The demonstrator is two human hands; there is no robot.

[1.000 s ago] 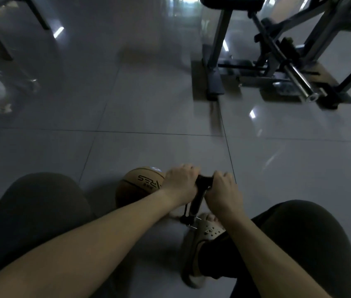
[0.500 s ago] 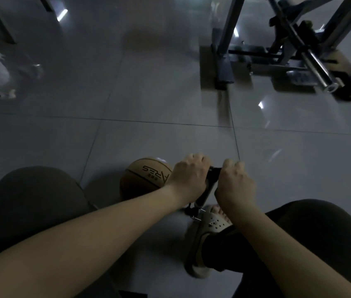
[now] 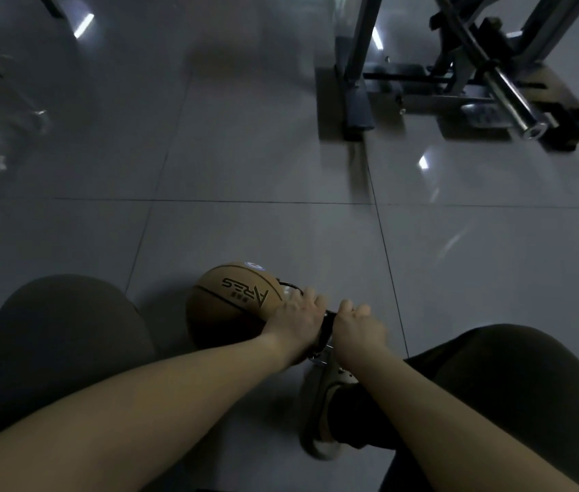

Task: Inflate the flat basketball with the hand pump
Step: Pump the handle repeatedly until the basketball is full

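The basketball (image 3: pixel 234 303) sits on the tiled floor (image 3: pixel 245 236) just left of the two fists, touching the left hand (image 3: pixel 297 319), and already looks fairly round. Both hands are wrapped tight on the hand pump (image 3: pixel 327 323), left hand and right hand (image 3: pixel 359 328) side by side on its dark handle, low down near the base. A thin hose (image 3: pixel 290 285) loops from behind the knuckles to the ball; I cannot make out the needle. The shoe (image 3: pixel 323 399) below the grip seems to pin the pump's foot. I'd say push straight down, full strokes, keeping that foot planted so the hose doesn't tug the needle. Beyond the hands, well apart, stands a weight bench frame (image 3: pixel 458 83); nothing blocks the strokes except the knees either side.
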